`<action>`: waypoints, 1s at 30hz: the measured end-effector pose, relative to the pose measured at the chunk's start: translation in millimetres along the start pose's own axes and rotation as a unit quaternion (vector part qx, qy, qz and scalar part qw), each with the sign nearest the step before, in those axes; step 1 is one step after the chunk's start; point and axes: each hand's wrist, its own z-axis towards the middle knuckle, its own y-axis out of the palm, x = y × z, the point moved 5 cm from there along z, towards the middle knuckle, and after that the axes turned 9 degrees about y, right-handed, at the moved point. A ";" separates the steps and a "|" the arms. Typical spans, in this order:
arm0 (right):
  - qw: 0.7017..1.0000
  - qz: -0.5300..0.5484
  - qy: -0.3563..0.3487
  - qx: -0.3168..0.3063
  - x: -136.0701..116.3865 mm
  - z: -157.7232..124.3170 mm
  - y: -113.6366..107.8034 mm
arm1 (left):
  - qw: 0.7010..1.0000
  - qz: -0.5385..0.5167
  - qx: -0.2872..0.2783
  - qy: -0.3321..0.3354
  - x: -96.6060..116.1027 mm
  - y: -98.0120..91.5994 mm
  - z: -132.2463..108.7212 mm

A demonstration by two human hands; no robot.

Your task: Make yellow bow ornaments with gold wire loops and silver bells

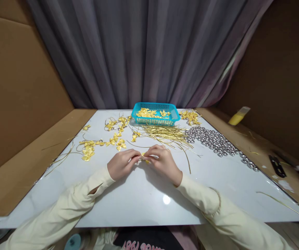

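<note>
Near the middle of the white table, my left hand (123, 163) and my right hand (163, 163) meet with their fingertips close together. Both are closed in a pinch on a small yellow ribbon flower (143, 158), mostly covered by the fingers. Just beyond the hands lies a bundle of gold wires (165, 133), with a few loose strands bending toward my right hand. More yellow ribbon flowers (88, 152) are spread on the table to the left, some with gold wire attached.
A blue basket (155, 121) holding yellow flowers stands at the back. Many silver, shiny oval pieces (212, 139) lie to the right. Cardboard walls flank the table; a yellow-filled tube (238, 117) and a black tool (277, 166) are on the right. A grey curtain (144, 52) hangs behind.
</note>
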 end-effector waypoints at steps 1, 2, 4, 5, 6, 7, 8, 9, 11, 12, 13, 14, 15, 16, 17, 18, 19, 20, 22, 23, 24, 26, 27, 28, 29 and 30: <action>1.000 0.008 0.010 -0.008 0.7 0.3 0.3 | 1.000 -0.008 -0.005 -0.007 -0.5 0.4 0.2; 1.000 0.017 0.020 -0.017 1.3 0.5 0.6 | 1.000 -0.017 -0.011 -0.015 -1.2 0.8 0.3; 0.998 0.037 0.038 -0.036 2.0 1.2 1.3 | 0.998 -0.042 -0.026 -0.040 -3.0 1.9 0.6; 0.997 0.048 0.047 -0.046 2.3 1.6 1.6 | 0.996 -0.058 -0.033 -0.056 -4.1 2.7 0.7; 0.995 0.058 0.056 -0.054 2.7 2.0 1.8 | 0.994 -0.076 -0.040 -0.073 -5.2 3.5 0.7; 0.994 0.066 0.065 -0.061 3.2 2.3 2.0 | 0.991 -0.092 -0.045 -0.088 -6.1 4.4 0.7; 0.992 0.074 0.074 -0.068 3.8 2.7 2.1 | 0.988 -0.107 -0.048 -0.099 -6.8 5.2 0.7; 0.991 0.079 0.083 -0.073 4.6 3.0 2.3 | 0.986 -0.118 -0.050 -0.106 -7.1 6.1 0.8; 0.988 0.085 0.100 -0.082 6.5 3.4 3.0 | 0.985 -0.125 -0.053 -0.107 -7.4 7.5 0.9; 0.987 0.087 0.108 -0.086 7.6 3.5 3.5 | 0.986 -0.121 -0.053 -0.104 -7.4 8.0 0.9; 0.985 0.088 0.115 -0.089 8.6 3.6 4.1 | 0.987 -0.116 -0.053 -0.100 -7.4 8.5 0.8; 0.984 0.090 0.123 -0.092 9.6 3.7 4.7 | 0.988 -0.111 -0.053 -0.095 -7.3 8.9 0.6; 0.983 0.091 0.130 -0.095 10.5 3.7 5.3 | 0.989 -0.107 -0.054 -0.092 -7.0 9.2 0.4; 0.981 0.093 0.135 -0.099 11.1 3.8 5.9 | 0.989 -0.105 -0.054 -0.089 -6.5 9.5 0.1; 0.980 0.096 0.141 -0.104 11.5 3.8 6.5 | 0.989 -0.104 -0.055 -0.088 -5.8 9.6 0.0; 0.978 0.099 0.145 -0.109 11.8 3.8 6.9 | 0.989 -0.104 -0.057 -0.087 -4.9 9.7 -0.1; 0.977 0.102 0.150 -0.115 11.9 4.0 7.0 | 0.989 -0.106 -0.058 -0.088 -4.2 9.7 -0.1; 0.975 0.104 0.154 -0.120 12.0 4.3 6.7 | 0.988 -0.111 -0.060 -0.091 -4.0 9.5 0.0; 0.972 0.108 0.163 -0.128 12.8 6.0 4.0 | 0.984 -0.130 -0.062 -0.107 -7.0 9.1 0.6; 0.972 0.108 0.167 -0.129 13.6 7.6 1.5 | 0.981 -0.141 -0.060 -0.121 -11.0 8.7 1.2; 0.971 0.107 0.171 -0.129 14.8 9.6 -1.7 | 0.978 -0.150 -0.056 -0.136 -16.8 8.3 2.1; 0.970 0.102 0.179 -0.127 18.0 14.9 -9.5 | 0.973 -0.154 -0.043 -0.165 -32.6 7.4 5.6; 0.970 0.100 0.183 -0.128 19.8 17.8 -13.6 | 0.974 -0.147 -0.043 -0.165 -40.8 7.9 8.6; 0.969 0.099 0.186 -0.129 21.6 20.5 -17.5 | 0.975 -0.142 -0.047 -0.162 -48.8 9.1 12.3; 0.968 0.099 0.190 -0.132 23.3 22.8 -21.0 | 0.976 -0.137 -0.054 -0.158 -56.1 11.3 16.4; 0.967 0.099 0.193 -0.135 24.8 24.7 -24.1 | 0.977 -0.136 -0.064 -0.153 -62.3 14.2 20.8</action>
